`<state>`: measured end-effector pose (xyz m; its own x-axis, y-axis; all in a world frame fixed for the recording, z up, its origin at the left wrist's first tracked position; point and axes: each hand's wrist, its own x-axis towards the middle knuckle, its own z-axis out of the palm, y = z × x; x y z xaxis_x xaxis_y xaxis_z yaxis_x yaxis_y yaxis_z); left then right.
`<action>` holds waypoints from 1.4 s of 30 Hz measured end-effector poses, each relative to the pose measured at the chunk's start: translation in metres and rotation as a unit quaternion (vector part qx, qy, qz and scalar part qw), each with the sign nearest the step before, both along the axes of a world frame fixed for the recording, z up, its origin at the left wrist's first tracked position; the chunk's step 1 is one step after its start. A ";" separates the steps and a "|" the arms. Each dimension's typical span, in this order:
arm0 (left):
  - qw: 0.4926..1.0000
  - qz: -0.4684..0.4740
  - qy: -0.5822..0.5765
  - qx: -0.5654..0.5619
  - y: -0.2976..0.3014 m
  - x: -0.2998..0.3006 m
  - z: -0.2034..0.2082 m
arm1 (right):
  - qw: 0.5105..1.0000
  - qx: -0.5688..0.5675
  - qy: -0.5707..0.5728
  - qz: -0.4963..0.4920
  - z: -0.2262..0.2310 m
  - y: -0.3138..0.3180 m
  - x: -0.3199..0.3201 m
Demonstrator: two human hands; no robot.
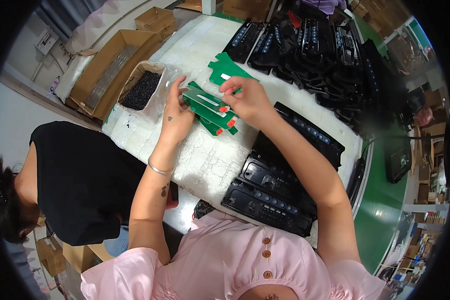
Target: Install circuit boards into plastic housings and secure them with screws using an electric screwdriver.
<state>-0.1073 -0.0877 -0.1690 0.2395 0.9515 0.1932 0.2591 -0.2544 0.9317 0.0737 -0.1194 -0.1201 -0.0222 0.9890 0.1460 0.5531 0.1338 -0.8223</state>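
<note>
The left hand (pixel 177 114) grips green boards (pixel 197 104) at their nine o'clock edge, over the white desk (pixel 200 165). The right hand (pixel 249 102) curls at two o'clock; whether it pinches anything, I cannot tell.

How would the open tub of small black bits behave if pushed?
The tub may feel heavy for its size, since the black bits look deeply piled. They would probably shift with a jolt, being small and seemingly loose. Tipping could spill them, as the top looks uncovered.
</note>
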 end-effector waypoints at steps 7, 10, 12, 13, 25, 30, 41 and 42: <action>0.860 0.005 -0.449 -0.243 -0.022 -0.008 0.010 | 0.991 0.068 -0.112 0.015 -0.022 -0.013 -0.013; 0.901 0.059 -0.379 -0.202 -0.033 0.007 0.008 | 0.993 0.009 -0.114 -0.043 -0.022 -0.016 -0.022; 0.914 0.050 -0.363 -0.175 -0.039 0.008 0.002 | 0.995 -0.038 -0.090 -0.035 -0.013 -0.016 -0.024; 0.900 0.067 -0.396 -0.169 -0.044 0.012 0.002 | 0.991 -0.087 -0.101 -0.005 -0.011 -0.016 -0.025; 0.665 -0.202 -0.610 -0.380 -0.072 0.026 0.035 | 0.951 -0.177 0.148 0.206 0.022 -0.014 -0.005; 0.698 -0.189 -0.566 -0.396 -0.070 0.056 0.064 | 0.963 0.223 -0.150 -0.004 0.054 -0.055 0.008; 0.767 -0.169 -0.517 -0.341 -0.076 0.113 0.071 | 0.997 0.052 -0.055 0.018 0.060 -0.083 0.068; 0.771 -0.176 -0.503 -0.350 -0.075 0.116 0.069 | 0.997 0.050 -0.054 0.013 0.060 -0.085 0.074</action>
<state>0.0089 -0.1626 -0.0998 0.5709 0.8170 -0.0807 -0.6534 0.5117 0.5579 0.1477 -0.2042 -0.0604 -0.0689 0.9688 0.2382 0.6335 0.2270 -0.7397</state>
